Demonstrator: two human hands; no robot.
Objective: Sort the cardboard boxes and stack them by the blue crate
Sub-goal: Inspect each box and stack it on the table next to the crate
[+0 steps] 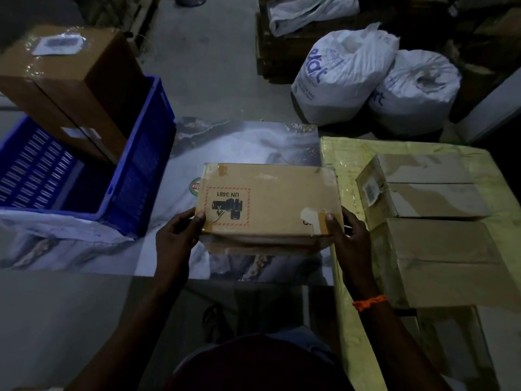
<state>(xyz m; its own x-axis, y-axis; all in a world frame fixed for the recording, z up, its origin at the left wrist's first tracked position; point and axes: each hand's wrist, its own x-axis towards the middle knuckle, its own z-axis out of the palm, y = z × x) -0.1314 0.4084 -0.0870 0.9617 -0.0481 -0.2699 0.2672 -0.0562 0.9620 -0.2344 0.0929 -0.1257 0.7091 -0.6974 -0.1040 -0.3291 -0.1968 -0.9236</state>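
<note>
A flat cardboard box point(277, 193) with a red-bordered "UN 3481" battery label sits in the middle of the marbled table top point(239, 142), on top of another flat box whose edge shows beneath it. My left hand point(180, 232) grips its near left corner, thumb on top. My right hand point(348, 235) grips the near right corner the same way. The blue crate point(141, 170) stands at the left, with a tall brown box point(81, 88) standing inside it. Two more brown boxes, the far one point(425, 187) and the near one point(439, 255), lie at the right.
The right-hand boxes rest on a large package wrapped in yellowish plastic point(346, 153). Two tied white sacks point(346, 77) sit on the floor beyond the table. A wooden pallet point(270, 52) lies behind them. The scene is dim.
</note>
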